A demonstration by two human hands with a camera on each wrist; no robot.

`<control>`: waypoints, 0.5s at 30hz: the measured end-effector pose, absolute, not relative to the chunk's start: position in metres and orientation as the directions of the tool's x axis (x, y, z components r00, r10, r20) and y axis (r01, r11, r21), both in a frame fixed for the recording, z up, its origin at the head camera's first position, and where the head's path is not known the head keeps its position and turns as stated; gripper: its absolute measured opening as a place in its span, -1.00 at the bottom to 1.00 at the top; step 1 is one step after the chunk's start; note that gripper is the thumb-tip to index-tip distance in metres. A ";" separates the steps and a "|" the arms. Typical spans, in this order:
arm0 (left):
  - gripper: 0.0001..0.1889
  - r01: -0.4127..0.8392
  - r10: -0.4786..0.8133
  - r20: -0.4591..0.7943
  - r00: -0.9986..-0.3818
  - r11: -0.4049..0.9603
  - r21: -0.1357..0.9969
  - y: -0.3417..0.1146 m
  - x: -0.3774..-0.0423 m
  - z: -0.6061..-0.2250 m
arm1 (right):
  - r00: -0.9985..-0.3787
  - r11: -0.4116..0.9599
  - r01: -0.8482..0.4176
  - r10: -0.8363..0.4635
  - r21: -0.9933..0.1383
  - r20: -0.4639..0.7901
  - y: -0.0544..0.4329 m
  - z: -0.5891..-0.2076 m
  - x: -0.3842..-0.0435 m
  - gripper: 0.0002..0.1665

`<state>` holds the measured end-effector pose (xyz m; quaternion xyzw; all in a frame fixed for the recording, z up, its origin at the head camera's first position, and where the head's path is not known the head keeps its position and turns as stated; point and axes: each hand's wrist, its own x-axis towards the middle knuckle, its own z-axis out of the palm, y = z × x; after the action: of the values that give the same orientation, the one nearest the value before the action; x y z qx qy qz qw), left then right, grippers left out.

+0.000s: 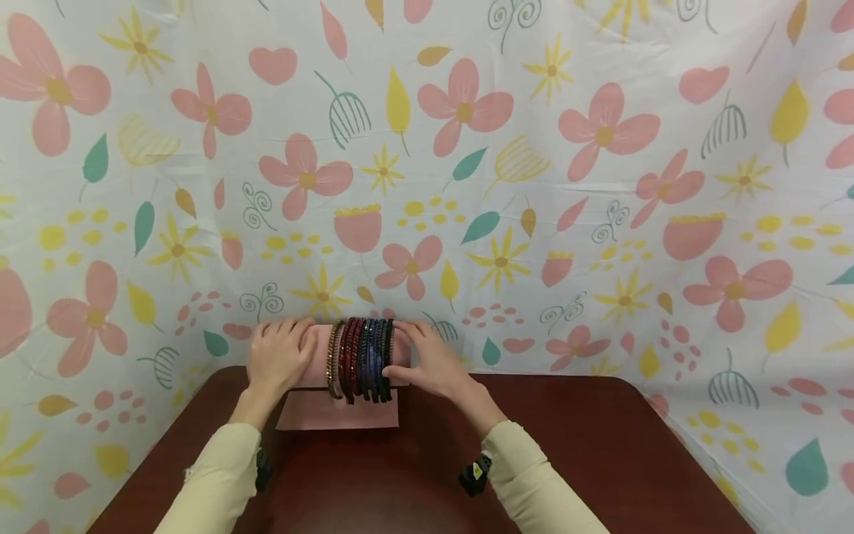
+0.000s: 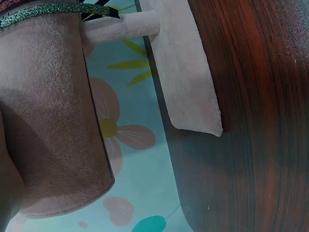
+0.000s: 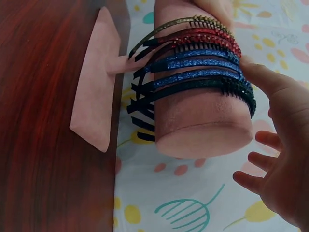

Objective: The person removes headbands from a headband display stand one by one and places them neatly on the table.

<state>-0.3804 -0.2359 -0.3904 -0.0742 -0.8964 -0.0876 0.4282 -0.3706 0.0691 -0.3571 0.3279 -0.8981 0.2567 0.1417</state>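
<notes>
A pink plush headband stand (image 1: 336, 417) stands on the table with a thick horizontal roll (image 3: 205, 140) above its flat base. Gold, red, blue and dark green headbands (image 3: 203, 63) sit side by side around the roll's middle and right part, toothed and sparkling. My left hand (image 1: 279, 356) holds the roll's left end, fingers over the top and thumb on the front. At the right end, my right hand (image 1: 432, 363) touches the headbands with its thumb, its other fingers spread loosely beside the roll. In the left wrist view, a green glitter headband (image 2: 58, 12) shows.
The dark red-brown wooden table (image 1: 554, 445) has rounded back corners. Close behind it hangs a white flowered cloth (image 1: 507, 200). A post (image 2: 120, 26) joins the roll to the base (image 2: 188, 82), which lies near the table's back edge. Dark wrist devices (image 1: 475, 475) sit at both sleeves.
</notes>
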 end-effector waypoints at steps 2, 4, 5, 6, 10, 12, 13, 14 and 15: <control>-0.59 0.210 0.057 0.784 -0.618 0.973 0.095 -0.236 -0.381 -0.391 | -0.747 0.648 -0.661 -0.521 -0.379 0.412 0.068 -0.357 -0.373 0.03; -0.59 0.213 0.057 0.792 -0.608 0.972 0.094 -0.235 -0.381 -0.392 | -0.751 0.646 -0.658 -0.523 -0.386 0.403 0.068 -0.358 -0.376 0.04; -0.59 0.216 0.060 0.797 -0.601 0.972 0.090 -0.235 -0.382 -0.392 | -0.753 0.647 -0.656 -0.524 -0.389 0.398 0.068 -0.358 -0.377 0.05; -0.60 0.219 0.062 0.803 -0.593 0.972 0.087 -0.234 -0.383 -0.392 | -0.755 0.649 -0.653 -0.524 -0.390 0.393 0.068 -0.358 -0.379 0.06; -0.61 0.227 0.064 0.821 -0.567 0.971 0.081 -0.234 -0.383 -0.393 | -0.757 0.655 -0.651 -0.530 -0.384 0.382 0.066 -0.359 -0.383 0.10; -0.61 0.230 0.061 0.827 -0.560 0.970 0.084 -0.234 -0.382 -0.393 | -0.759 0.653 -0.650 -0.531 -0.388 0.376 0.065 -0.360 -0.384 0.13; -0.61 0.232 0.061 0.829 -0.556 0.969 0.085 -0.235 -0.381 -0.392 | -0.760 0.654 -0.648 -0.531 -0.390 0.374 0.064 -0.361 -0.385 0.15; -0.61 0.234 0.060 0.832 -0.552 0.968 0.086 -0.235 -0.381 -0.392 | -0.762 0.652 -0.647 -0.531 -0.395 0.371 0.064 -0.361 -0.386 0.17; -0.61 0.236 0.060 0.835 -0.547 0.968 0.086 -0.235 -0.382 -0.393 | -0.763 0.653 -0.646 -0.531 -0.396 0.369 0.063 -0.362 -0.387 0.19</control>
<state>-0.3817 -0.2349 -0.3926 -0.0846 -0.8743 -0.0943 0.4685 -0.3875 0.0629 -0.3621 0.3261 -0.9023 0.2594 0.1105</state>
